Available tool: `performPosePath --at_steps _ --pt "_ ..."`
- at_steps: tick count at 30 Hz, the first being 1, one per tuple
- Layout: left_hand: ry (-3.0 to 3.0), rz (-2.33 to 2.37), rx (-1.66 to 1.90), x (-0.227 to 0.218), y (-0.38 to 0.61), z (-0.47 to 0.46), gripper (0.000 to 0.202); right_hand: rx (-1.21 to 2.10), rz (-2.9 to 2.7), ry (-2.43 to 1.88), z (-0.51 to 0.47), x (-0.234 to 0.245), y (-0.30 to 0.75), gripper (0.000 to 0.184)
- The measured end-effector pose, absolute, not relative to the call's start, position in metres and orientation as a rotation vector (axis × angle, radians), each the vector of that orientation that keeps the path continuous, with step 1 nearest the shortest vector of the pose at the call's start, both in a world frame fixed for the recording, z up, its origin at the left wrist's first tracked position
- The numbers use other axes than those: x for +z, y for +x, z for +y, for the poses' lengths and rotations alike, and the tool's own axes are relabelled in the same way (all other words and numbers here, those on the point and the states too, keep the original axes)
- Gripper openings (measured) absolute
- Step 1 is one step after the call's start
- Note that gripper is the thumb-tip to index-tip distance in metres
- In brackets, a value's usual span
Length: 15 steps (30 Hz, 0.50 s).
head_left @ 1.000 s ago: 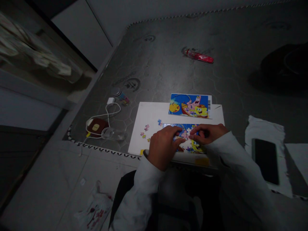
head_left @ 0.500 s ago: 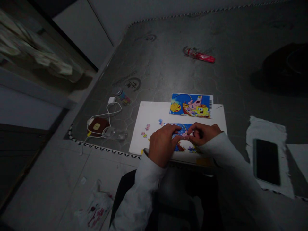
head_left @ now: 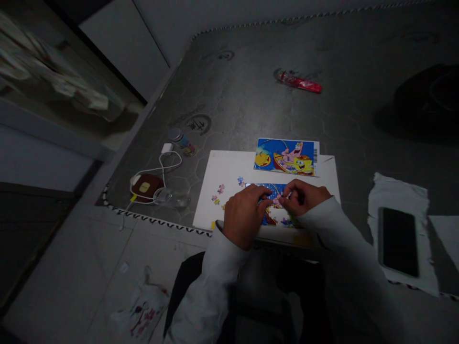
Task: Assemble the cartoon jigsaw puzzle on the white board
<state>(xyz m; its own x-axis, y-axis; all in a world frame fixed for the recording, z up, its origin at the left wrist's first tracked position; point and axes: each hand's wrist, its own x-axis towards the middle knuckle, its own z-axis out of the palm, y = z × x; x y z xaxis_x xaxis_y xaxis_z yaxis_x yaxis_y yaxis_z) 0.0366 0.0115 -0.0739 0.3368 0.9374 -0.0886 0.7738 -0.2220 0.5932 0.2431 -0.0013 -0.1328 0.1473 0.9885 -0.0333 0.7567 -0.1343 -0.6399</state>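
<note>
A partly assembled jigsaw puzzle [head_left: 275, 189] with a blue cartoon scene lies on a white board [head_left: 229, 165], its lower part showing gaps. My left hand [head_left: 245, 212] rests over its left side, with a small gap between bent index finger and thumb. From the right, my right hand [head_left: 303, 197] pinches a small pink puzzle piece [head_left: 277, 201] at the puzzle's middle. Whether that piece is seated cannot be made out. Loose pieces [head_left: 221, 188] lie left of my left hand. Behind the puzzle is a printed reference picture [head_left: 285, 156] of the same scene.
On the left are a small labelled bottle [head_left: 182, 142], a brown case [head_left: 146, 186] with a white cable, and a clear bottle [head_left: 172, 197]. A phone [head_left: 398, 241] lies on a cloth at right. Farther back are a red packaged item [head_left: 299, 82] and a dark round object [head_left: 428, 102].
My thumbs have drawn apart; the left thumb has pulled back left and now shows the pink piece. My right hand stays pinched over the puzzle. The view has shifted slightly.
</note>
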Motion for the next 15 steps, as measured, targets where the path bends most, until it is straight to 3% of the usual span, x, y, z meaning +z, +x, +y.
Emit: performPosePath --at_steps 9,15 --pt "2.002 1.516 0.351 -0.071 0.039 0.011 0.02 0.723 -1.728 -2.019 0.001 -0.125 0.243 0.028" --pt "2.021 1.496 0.311 -0.071 0.039 0.011 0.018 0.702 -1.731 -1.954 -0.001 -0.119 0.245 0.018"
